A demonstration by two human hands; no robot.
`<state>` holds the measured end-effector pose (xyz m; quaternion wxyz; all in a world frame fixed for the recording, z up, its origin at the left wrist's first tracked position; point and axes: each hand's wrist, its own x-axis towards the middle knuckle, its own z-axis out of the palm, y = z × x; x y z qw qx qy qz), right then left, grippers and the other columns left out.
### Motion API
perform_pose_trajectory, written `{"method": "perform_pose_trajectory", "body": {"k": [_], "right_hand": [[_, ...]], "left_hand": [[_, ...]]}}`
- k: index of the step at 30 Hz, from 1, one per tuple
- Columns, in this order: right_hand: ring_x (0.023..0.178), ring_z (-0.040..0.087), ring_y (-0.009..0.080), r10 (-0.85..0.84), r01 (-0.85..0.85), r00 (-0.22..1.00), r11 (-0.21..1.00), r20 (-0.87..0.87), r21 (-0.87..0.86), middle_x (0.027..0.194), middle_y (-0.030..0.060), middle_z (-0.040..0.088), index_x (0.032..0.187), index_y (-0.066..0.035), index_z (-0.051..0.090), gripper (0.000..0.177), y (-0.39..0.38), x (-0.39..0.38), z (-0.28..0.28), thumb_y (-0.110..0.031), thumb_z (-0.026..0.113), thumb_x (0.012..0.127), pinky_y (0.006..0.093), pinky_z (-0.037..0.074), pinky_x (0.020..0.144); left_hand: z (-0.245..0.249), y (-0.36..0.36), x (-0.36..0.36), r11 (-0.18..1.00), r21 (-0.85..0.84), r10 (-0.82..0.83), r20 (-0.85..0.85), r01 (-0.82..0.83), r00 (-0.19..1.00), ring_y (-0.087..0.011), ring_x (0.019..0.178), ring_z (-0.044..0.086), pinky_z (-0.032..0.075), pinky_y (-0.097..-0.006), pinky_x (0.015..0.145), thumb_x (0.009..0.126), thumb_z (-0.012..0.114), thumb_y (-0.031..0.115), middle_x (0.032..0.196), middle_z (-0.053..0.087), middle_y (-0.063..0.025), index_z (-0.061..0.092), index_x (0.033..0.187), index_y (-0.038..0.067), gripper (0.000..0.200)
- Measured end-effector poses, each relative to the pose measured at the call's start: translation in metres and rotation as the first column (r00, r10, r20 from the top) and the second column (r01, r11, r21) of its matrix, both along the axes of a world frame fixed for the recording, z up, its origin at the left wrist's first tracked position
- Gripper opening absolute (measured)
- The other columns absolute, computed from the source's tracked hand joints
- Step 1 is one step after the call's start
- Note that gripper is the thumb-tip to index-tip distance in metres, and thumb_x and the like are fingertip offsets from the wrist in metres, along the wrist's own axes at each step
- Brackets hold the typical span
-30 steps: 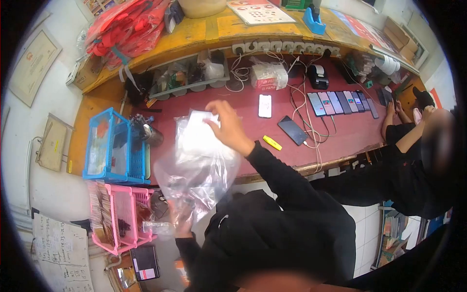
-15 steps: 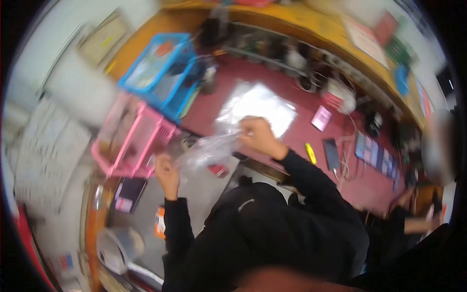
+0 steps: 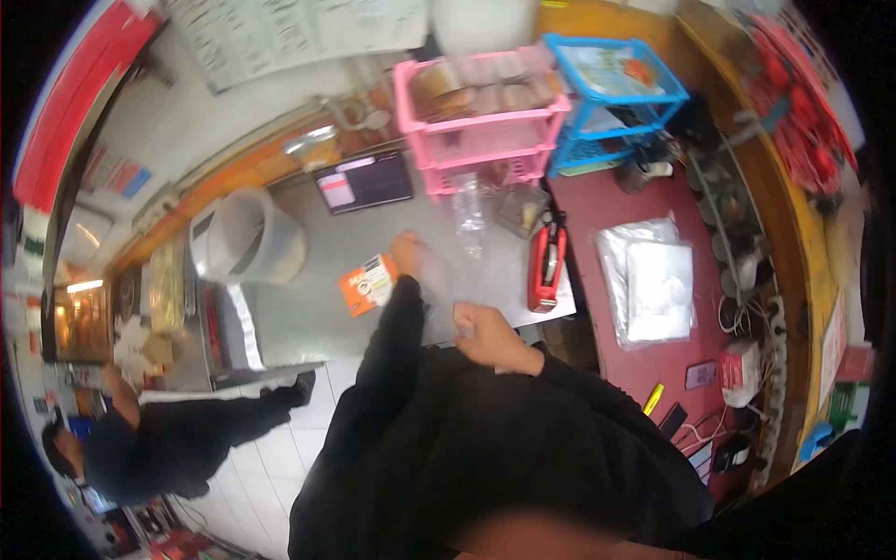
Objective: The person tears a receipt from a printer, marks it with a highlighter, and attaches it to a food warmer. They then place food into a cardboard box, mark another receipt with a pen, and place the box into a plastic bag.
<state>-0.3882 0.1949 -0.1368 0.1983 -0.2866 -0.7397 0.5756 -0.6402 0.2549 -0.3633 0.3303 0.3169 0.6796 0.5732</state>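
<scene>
Over the grey metal counter, a clear plastic bag shows faintly, smeared by motion, between my two hands. My left hand is closed on its far side, just beside an orange and white packet. Closer to my body, my right hand is curled in a fist on the bag's near end. The part inside the fist is hidden. Another clear plastic wrapper lies beyond my hands, and a red tape dispenser stands to their right.
Pink and blue tiered baskets stand at the back. A tablet and a clear bucket sit left. Plastic bags in a stack lie on the red table. A person is at far left.
My view has swung left. My hands and the plastic bag have moved from beside the red table to over the grey counter, with the bag now less spread out.
</scene>
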Motion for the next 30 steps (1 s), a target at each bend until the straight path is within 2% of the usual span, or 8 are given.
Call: {"method": "perform_pose_trajectory", "body": {"k": [1,5,7,13,24,27,29,30], "right_hand": [[0.061,0.034,0.0174,0.051,-0.051,0.998,0.998,0.023,0.022,0.064,0.0127,0.032,0.076,-0.004,0.038,0.022,-0.014,-0.008,0.021,-0.002,0.06,0.074,0.0342,0.037,0.057],[0.06,0.036,0.0149,0.09,-0.087,0.996,0.99,-0.024,0.114,0.064,0.0099,0.037,0.078,-0.004,0.043,0.016,-0.016,-0.055,0.026,-0.002,0.059,0.076,0.0329,0.038,0.057],[0.074,0.05,0.017,0.048,-0.075,0.988,0.981,0.149,0.18,0.08,0.0062,0.052,0.088,-0.005,0.053,0.027,0.005,-0.083,0.038,-0.012,0.074,0.073,0.0322,0.043,0.067],[0.132,0.031,0.0421,-0.27,0.176,0.962,0.477,-0.047,0.861,0.137,0.017,0.037,0.141,-0.019,0.041,0.091,-0.017,-0.225,0.081,-0.017,0.083,0.06,0.061,0.024,0.105],[0.077,0.063,0.0316,-0.218,0.133,0.975,0.373,-0.053,0.918,0.071,0.0123,0.062,0.083,-0.012,0.061,0.019,0.006,-0.317,0.03,0.0,0.061,0.068,0.0414,0.045,0.076],[0.077,0.064,0.029,-0.363,0.354,0.909,0.418,-0.204,0.837,0.081,0.0134,0.066,0.082,-0.007,0.062,0.01,0.04,-0.304,0.043,0.0,0.058,0.076,0.037,0.049,0.068],[0.078,0.064,0.024,-0.308,0.314,0.948,0.947,-0.083,0.073,0.089,0.0119,0.068,0.091,-0.002,0.064,0.012,0.027,-0.295,0.068,-0.002,0.056,0.082,0.0351,0.05,0.07],[0.078,0.065,0.0216,-0.256,0.213,0.965,0.896,-0.062,-0.391,0.093,0.0112,0.068,0.095,0.0,0.065,0.015,0.023,-0.29,0.074,-0.002,0.055,0.085,0.0342,0.051,0.071]], "left_hand": [[0.022,-0.015,-0.027,0.987,-0.074,0.111,-0.335,-0.144,0.936,-0.01,0.052,0.037,0.026,-0.0331,0.045,0.076,0.05,0.007,0.055,0.035,0.0057,0.041,0.057,0.012,0.022],[0.012,-0.06,-0.141,0.81,0.105,0.395,0.63,-0.577,0.669,-0.0195,0.054,0.045,0.032,-0.0382,0.05,0.074,0.051,0.002,0.057,0.045,-0.0007,0.048,0.062,0.009,0.014],[0.067,-0.094,-0.175,0.822,0.267,0.554,-0.582,-0.504,0.595,-0.0239,0.053,0.046,0.035,-0.0374,0.052,0.071,0.052,-0.003,0.057,0.048,-0.0077,0.051,0.067,0.005,0.009],[0.239,-0.111,-0.145,0.906,0.42,0.381,-0.759,-0.049,0.528,-0.03,0.068,0.062,0.047,-0.038,0.058,0.066,0.059,-0.006,0.068,0.057,-0.0107,0.056,0.075,0.007,0.016],[0.247,-0.169,-0.235,0.92,0.393,0.38,-0.898,0.015,0.221,-0.0258,0.069,0.061,0.049,-0.0362,0.062,0.068,0.064,-0.001,0.074,0.06,-0.008,0.061,0.079,0.011,0.017],[0.223,-0.187,-0.262,0.898,0.392,0.44,-0.767,-0.202,0.466,-0.0265,0.079,0.062,0.049,-0.0374,0.068,0.074,0.064,0.002,0.083,0.063,-0.0079,0.065,0.082,0.012,0.013],[0.185,-0.218,-0.281,0.992,0.079,0.126,-0.571,-0.099,0.811,-0.0279,0.101,0.063,0.05,-0.0351,0.08,0.081,0.064,0.004,0.102,0.067,-0.0126,0.066,0.092,0.008,0.012],[0.174,-0.238,-0.28,0.991,0.108,-0.075,-0.016,0.077,0.997,-0.0292,0.106,0.062,0.049,-0.0379,0.085,0.084,0.063,0.009,0.107,0.066,-0.0167,0.064,0.101,0.005,0.018]]}}
